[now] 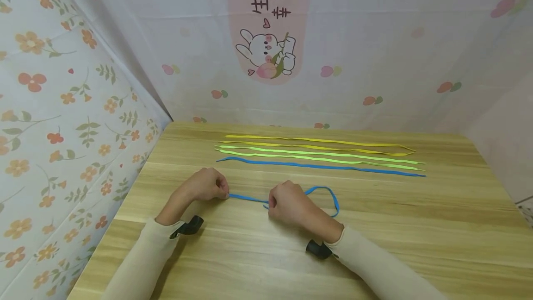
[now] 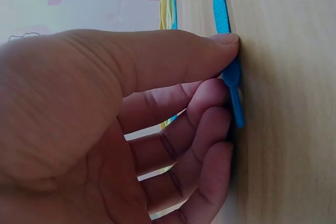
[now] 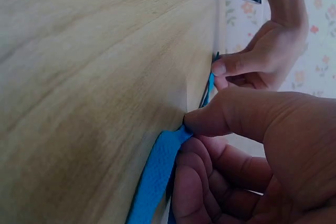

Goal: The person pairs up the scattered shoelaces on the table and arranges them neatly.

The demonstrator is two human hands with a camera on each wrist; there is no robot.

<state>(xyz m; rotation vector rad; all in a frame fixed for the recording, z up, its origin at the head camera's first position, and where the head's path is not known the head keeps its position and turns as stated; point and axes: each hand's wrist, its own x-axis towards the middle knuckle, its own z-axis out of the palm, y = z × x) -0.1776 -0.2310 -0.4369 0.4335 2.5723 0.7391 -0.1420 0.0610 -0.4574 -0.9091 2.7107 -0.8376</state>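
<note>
A flat blue shoelace (image 1: pixel 248 197) stretches between the two hands close over the wooden table. My left hand (image 1: pixel 207 184) pinches it near one end between thumb and fingers; the narrow blue tip (image 2: pixel 238 108) pokes out past the thumb in the left wrist view. With thumb and fingertips my right hand (image 1: pixel 289 203) pinches the same lace farther along. Beyond the right hand, the lace curves in a loop (image 1: pixel 336 200) on the table and runs back under that hand. A short blue end shows just left of the right fingertips.
Farther back on the wooden table (image 1: pixel 175 147), another blue shoelace (image 1: pixel 300 165) lies stretched out. Behind it are light green laces (image 1: pixel 316 153) and yellow lacing (image 1: pixel 300 139), roughly parallel. Printed cloth (image 1: pixel 354 50) hangs behind the table, and floral cloth (image 1: pixel 62 105) hangs at the left.
</note>
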